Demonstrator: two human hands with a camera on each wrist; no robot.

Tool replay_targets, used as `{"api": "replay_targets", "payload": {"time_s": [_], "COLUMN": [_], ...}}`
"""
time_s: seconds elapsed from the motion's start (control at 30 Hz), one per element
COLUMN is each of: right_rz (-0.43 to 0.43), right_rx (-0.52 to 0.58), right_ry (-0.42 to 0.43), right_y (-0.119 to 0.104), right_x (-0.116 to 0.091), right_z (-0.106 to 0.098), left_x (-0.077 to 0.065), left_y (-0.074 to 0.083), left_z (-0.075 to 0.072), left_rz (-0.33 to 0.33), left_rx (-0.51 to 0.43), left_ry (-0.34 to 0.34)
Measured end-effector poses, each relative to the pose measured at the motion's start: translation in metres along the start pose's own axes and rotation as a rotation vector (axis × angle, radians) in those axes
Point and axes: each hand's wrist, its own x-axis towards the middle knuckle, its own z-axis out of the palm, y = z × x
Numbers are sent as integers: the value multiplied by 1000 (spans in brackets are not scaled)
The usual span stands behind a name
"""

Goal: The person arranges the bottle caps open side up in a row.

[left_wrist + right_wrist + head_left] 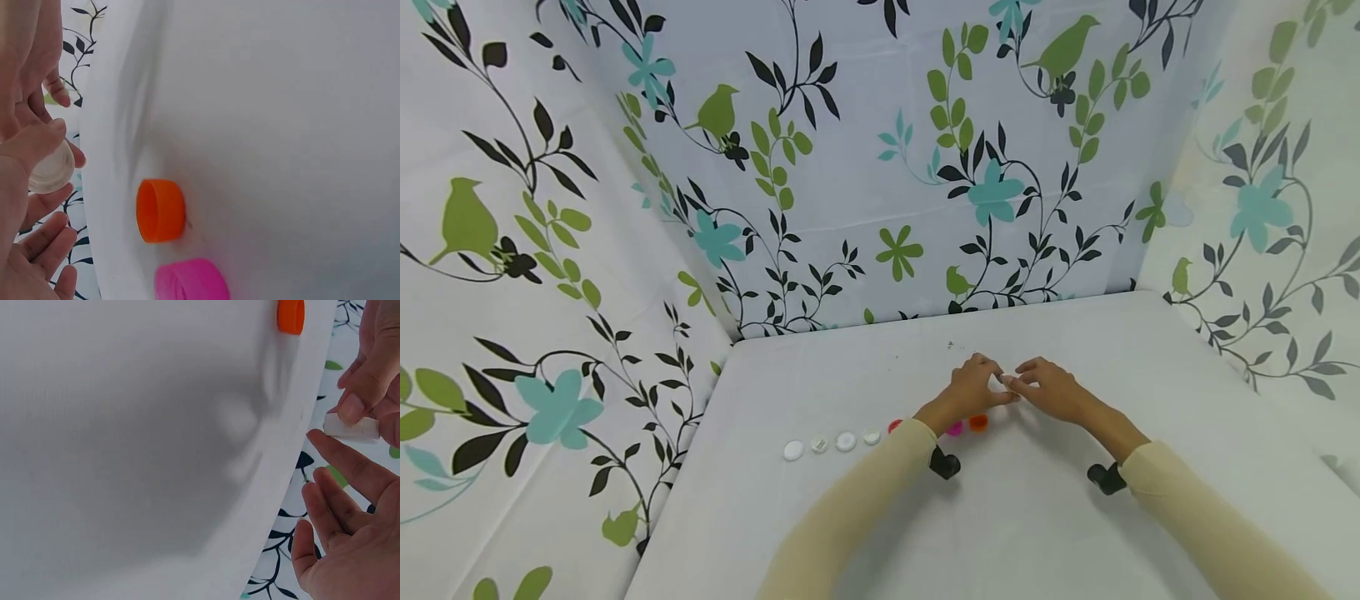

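My left hand [973, 387] pinches a small round white bottle cap [53, 169] between thumb and finger, above the far part of the table. Its face shows in the left wrist view, its short side in the right wrist view. Opposite it, my right hand [353, 531] has its fingers extended and spread, the index fingertip right at the cap's edge; its thumb is hidden. Nearer on the table lie an orange cap [162, 210] and a magenta cap [190, 281], both just below the left hand in the head view.
A row of white caps [846, 441] runs leftward on the white table [820, 375], followed by a red cap [895, 425] partly behind the left sleeve. Black camera mounts [945, 463] sit at the wrists. Leaf-and-bird patterned cloth [850, 167] walls the table's back and sides.
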Motion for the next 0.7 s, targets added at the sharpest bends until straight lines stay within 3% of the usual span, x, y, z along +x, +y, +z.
{"api": "replay_targets", "payload": {"time_s": [0.27, 0.47, 0.7], "right_rz": [-144, -161, -203], "right_rx": [-12, -113, -209], "right_ry": [31, -11, 26], "right_y": [4, 6, 6], "right_x": [-15, -22, -26], "right_z": [12, 19, 27], "left_x": [-19, -30, -33], "left_y": [-11, -12, -7], "left_z": [-1, 3, 12], "left_rz": [52, 110, 164], "left_rx": [118, 174, 298], "left_ry": [-23, -24, 1]}}
